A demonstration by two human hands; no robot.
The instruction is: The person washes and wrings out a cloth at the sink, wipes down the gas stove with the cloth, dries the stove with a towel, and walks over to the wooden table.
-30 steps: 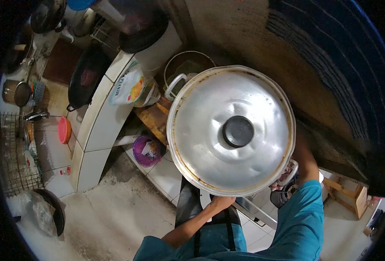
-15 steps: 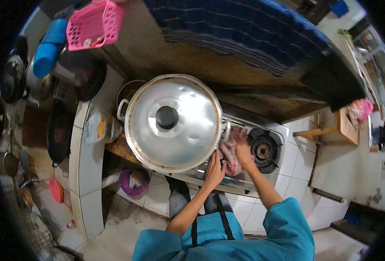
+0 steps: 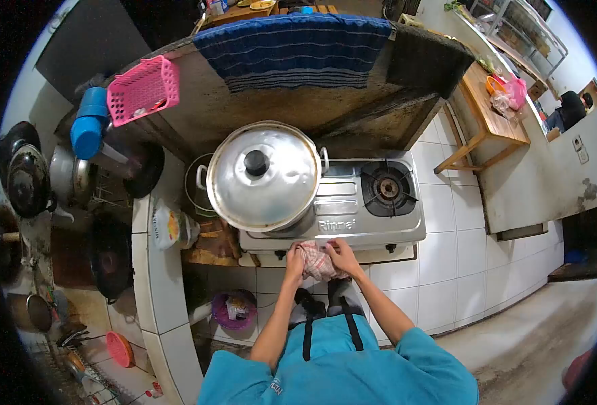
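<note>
A crumpled red-and-white checked cloth hangs between my two hands, just in front of the stove's front edge. My left hand grips its left side, and my right hand has fingers closed on its upper right part. Behind them is the silver two-burner gas stove. A large lidded aluminium pot with a black lid knob covers its left burner. The right burner is bare, with its black pan support showing.
On the left, a tiled counter edge holds a plastic packet. A purple basket is on the floor below. A pink basket and blue striped cloth hang at the back. A wooden table stands right.
Both hands and the cloth have left the stove top and drawn back toward my body. The right hand has come in from near the right burner. My view has shifted too.
</note>
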